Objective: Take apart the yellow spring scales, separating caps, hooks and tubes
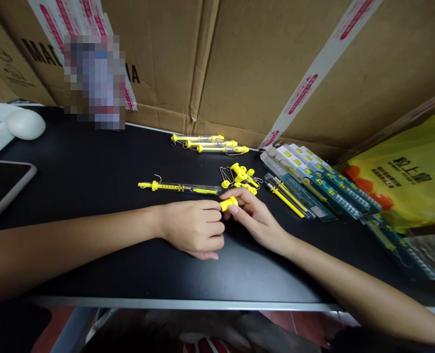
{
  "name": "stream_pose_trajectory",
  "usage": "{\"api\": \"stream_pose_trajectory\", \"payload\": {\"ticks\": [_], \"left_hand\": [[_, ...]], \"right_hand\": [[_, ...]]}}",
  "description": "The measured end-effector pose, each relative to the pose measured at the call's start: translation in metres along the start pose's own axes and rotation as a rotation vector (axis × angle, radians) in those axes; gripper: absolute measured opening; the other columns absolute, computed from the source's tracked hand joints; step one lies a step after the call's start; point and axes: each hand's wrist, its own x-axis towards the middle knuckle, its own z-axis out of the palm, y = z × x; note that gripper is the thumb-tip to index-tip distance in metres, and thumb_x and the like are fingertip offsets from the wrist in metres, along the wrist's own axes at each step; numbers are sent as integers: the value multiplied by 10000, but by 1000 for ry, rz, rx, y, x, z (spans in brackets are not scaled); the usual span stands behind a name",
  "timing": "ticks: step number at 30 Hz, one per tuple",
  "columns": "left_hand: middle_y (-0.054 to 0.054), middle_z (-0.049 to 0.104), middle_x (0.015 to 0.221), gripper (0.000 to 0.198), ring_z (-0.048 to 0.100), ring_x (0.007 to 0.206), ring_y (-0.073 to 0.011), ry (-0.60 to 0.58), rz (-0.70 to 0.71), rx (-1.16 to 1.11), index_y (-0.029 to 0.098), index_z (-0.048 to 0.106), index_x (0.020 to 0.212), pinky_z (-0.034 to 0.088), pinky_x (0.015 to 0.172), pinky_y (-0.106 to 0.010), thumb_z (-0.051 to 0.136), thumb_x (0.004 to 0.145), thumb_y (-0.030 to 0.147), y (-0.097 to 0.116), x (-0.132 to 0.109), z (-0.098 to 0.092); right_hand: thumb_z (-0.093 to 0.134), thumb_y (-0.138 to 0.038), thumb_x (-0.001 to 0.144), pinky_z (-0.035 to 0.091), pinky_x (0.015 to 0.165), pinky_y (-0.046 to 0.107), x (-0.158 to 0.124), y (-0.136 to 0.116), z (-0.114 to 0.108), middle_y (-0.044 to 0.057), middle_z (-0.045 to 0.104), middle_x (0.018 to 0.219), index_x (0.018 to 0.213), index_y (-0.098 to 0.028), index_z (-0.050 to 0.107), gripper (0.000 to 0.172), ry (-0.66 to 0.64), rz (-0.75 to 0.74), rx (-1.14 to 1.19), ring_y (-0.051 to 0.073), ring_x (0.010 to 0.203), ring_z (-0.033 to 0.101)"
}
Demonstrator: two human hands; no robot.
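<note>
My right hand (256, 215) pinches a yellow plastic cap (229, 203) with a flared end between thumb and fingers. Against the cap's left end is my left hand (195, 226), its fingers curled and its thumb hidden; I cannot make out what it holds. Just beyond my hands lies a clear-tubed spring scale (181, 188) with yellow ends and a wire hook. A small pile of yellow plastic parts (245, 176) and bent wire hooks sits behind my right hand. To its right are clear tubes with yellow rods (285, 197).
Several spring scales (210, 143) lie at the back, near a cardboard box (239, 73). Printed packages (316, 176) are stacked at right, beside a yellow bag (404, 166). A phone (4, 184) and a white device (22, 123) lie left on the black table (92, 171).
</note>
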Motion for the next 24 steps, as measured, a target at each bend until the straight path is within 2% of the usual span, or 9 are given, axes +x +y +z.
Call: {"api": "stream_pose_trajectory", "payload": {"ticks": [14,18,20,24], "left_hand": [[-7,562,624,313,507,614,-143,21,2,19,193,622,715,450,779,-320,441,888,381,0,-2,1],[15,538,591,270,479,581,-130,69,-11,76,196,584,684,426,721,-302,467,884,333,0,-2,-1],[28,521,571,245,466,569,-127,96,-109,115,193,549,666,396,668,-290,487,877,302,-1,-3,-2],[11,576,682,229,509,646,-135,33,-565,73,175,529,755,362,684,-295,486,880,362,-5,-6,-1]], "right_hand": [[467,-375,927,420,674,260,0,0,-1,8,537,789,1094,-208,504,239,22,30,-12,126,734,526],[471,-359,928,411,651,245,0,-1,-2,1,541,758,1089,-196,504,231,32,32,-26,115,706,518],[474,-360,927,408,634,242,0,-2,-3,-4,538,738,1083,-193,500,230,40,36,-23,111,681,511],[482,-367,921,415,627,246,0,-2,-3,-5,536,734,1074,-194,493,232,56,28,-13,113,670,512]]}}
